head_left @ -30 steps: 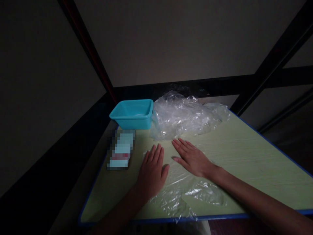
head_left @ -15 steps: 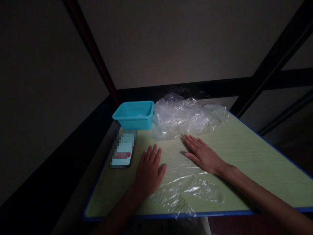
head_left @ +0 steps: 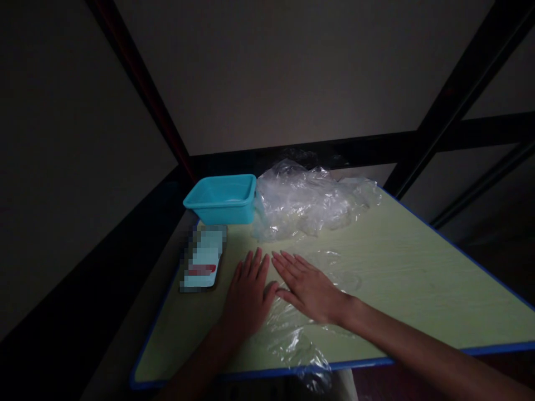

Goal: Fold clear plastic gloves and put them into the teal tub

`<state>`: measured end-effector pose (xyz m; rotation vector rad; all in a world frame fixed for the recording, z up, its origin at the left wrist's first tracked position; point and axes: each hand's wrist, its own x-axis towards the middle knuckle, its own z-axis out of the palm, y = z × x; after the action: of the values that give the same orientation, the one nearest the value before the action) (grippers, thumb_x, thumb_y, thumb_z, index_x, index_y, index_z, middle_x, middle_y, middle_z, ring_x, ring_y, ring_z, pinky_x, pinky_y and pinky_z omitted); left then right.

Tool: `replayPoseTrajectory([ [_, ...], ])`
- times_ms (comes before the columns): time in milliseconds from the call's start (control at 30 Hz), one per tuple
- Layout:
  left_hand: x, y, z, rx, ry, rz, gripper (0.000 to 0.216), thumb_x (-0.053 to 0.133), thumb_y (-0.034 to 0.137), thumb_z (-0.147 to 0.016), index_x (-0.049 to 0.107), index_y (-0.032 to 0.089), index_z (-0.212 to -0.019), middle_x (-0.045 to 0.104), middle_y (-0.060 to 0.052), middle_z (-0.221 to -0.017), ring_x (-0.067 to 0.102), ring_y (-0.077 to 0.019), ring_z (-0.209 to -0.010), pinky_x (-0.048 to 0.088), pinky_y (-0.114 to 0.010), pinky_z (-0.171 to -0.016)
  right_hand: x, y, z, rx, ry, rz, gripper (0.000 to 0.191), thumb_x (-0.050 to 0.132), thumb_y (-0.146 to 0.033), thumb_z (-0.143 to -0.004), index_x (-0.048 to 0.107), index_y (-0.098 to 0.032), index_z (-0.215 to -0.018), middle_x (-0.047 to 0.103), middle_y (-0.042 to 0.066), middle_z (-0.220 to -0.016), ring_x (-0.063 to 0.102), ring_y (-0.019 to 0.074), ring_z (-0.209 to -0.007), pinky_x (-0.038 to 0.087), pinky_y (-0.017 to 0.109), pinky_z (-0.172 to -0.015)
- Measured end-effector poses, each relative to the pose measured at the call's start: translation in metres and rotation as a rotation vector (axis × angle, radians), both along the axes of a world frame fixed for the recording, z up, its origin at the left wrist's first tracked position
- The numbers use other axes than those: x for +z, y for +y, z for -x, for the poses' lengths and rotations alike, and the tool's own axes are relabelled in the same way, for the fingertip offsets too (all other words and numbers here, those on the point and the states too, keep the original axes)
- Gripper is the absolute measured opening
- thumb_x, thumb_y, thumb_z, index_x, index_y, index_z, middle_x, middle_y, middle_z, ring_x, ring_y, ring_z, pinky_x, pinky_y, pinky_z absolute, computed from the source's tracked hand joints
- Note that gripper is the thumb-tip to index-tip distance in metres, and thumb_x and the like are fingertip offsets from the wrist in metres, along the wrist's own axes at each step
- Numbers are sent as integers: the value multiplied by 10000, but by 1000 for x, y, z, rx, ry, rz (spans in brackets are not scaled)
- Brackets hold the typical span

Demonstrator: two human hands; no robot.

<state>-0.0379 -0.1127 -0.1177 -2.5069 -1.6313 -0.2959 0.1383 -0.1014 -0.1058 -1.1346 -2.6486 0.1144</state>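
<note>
A sheet of clear plastic film (head_left: pixel 330 267) lies flat on the pale green table (head_left: pixel 418 289), with one crinkled end hanging over the near edge. My left hand (head_left: pixel 248 292) rests palm down on the film's left part, fingers stretched out. Right beside it lies my right hand (head_left: pixel 307 287), also flat and open on the film, its thumb side almost touching my left hand.
A heap of crumpled clear plastic (head_left: pixel 309 197) sits at the table's far side. Left of it stands a turquoise tub (head_left: pixel 221 199). A phone (head_left: pixel 203 259) lies near the left edge. Dark bed-frame bars (head_left: pixel 451 94) cross behind.
My right hand has slid left and back toward me across the film, ending next to my left hand. The left hand has stayed almost still.
</note>
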Motion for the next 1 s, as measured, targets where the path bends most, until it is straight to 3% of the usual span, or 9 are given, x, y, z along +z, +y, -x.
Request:
replayPoseTrajectory([
  [300,4,-1,0,10,-14,13,508,394,340,-908,357,110,-1359,351,-156,-1443,305,-306,-1336,350,-491,-1021,-8,25,-49,-228,-60,-40,654,221,-540,-927,348,-102,-1396,342,127,-1443,304,248,-1336,302,430,-1075],
  [700,6,-1,-2,24,-16,64,512,409,339,-905,366,95,-1353,332,-163,-1451,301,-322,-1334,339,-500,-1029,-7,34,-74,-306,-91,-31,723,135,-597,-909,368,-101,-1380,386,135,-1423,319,234,-1331,292,425,-1076],
  [867,14,-2,-1,24,-44,108,560,419,347,-903,300,94,-1389,276,-174,-1473,242,-336,-1355,308,-539,-1035,10,35,-78,-221,-21,66,608,241,-523,-933,460,-105,-1316,455,134,-1383,390,258,-1291,363,428,-1028],
  [1000,35,3,-1,-161,-43,174,521,406,333,-915,314,125,-1384,239,-135,-1494,186,-283,-1382,241,-522,-1081,36,41,-69,-226,66,87,341,343,-244,-916,642,-145,-1047,667,111,-1089,621,223,-979,486,340,-830],
])
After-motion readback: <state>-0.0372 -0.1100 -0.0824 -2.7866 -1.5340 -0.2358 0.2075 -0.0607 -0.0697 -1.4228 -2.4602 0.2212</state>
